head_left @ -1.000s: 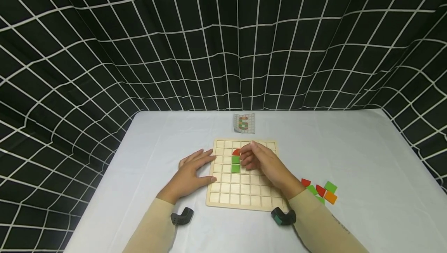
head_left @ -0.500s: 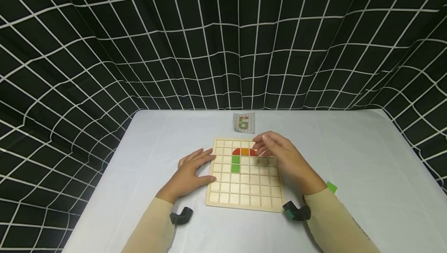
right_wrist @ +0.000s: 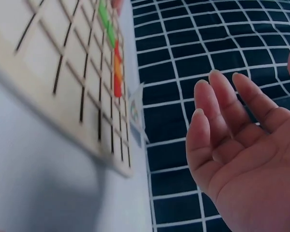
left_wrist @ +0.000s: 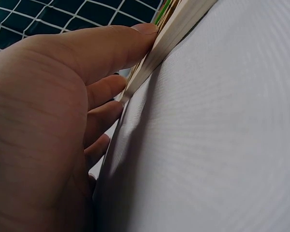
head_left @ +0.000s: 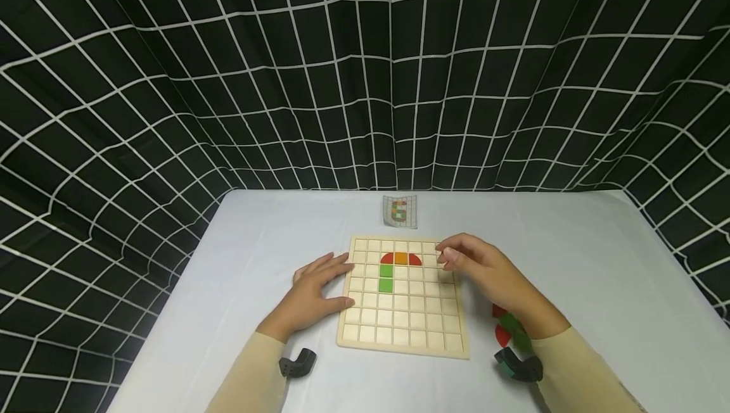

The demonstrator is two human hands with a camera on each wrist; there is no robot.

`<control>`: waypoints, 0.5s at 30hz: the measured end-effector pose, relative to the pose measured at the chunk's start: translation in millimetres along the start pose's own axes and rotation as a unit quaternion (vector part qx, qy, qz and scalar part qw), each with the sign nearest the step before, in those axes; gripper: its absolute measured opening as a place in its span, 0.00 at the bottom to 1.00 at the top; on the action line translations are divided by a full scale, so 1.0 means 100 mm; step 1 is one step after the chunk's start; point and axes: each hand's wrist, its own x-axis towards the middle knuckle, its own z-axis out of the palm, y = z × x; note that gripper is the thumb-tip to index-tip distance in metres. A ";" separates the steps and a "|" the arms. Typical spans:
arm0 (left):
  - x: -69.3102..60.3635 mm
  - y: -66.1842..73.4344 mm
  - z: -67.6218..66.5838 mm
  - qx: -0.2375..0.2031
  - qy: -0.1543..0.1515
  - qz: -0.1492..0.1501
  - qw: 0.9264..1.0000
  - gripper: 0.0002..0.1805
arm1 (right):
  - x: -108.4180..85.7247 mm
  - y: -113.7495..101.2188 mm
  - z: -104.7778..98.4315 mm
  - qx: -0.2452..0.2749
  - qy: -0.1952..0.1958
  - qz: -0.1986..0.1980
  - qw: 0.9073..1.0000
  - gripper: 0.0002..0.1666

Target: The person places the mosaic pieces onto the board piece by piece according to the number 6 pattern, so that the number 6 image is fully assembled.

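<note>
A wooden grid board (head_left: 416,321) lies on the table. Near its top, a red quarter-round tile (head_left: 387,259), an orange square tile (head_left: 401,259) and a second red quarter-round tile (head_left: 415,260) form a row. Two green square tiles (head_left: 386,278) sit below the left red one. My left hand (head_left: 313,294) touches the board's left edge with thumb and fingertips, fingers spread; the left wrist view shows the thumb (left_wrist: 106,48) against the edge. Over the board's upper right edge hovers my right hand (head_left: 485,270), its fingers loosely bent around nothing, as the right wrist view confirms.
Loose tiles lie right of the board, among them a red one (head_left: 502,336) and a green one (head_left: 509,322), partly hidden by my right forearm. A small pattern card (head_left: 400,211) lies beyond the board. A dark gridded curtain (head_left: 365,83) surrounds the table.
My right hand has moved rightward from the board's middle, uncovering the orange tile and the right red tile. My left hand stays at the edge. The head view has tilted slightly.
</note>
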 end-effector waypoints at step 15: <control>0.00 -0.02 0.01 0.001 0.005 0.003 1.000 0.39 | -0.33 0.23 -0.26 -0.063 0.025 0.044 0.997 0.17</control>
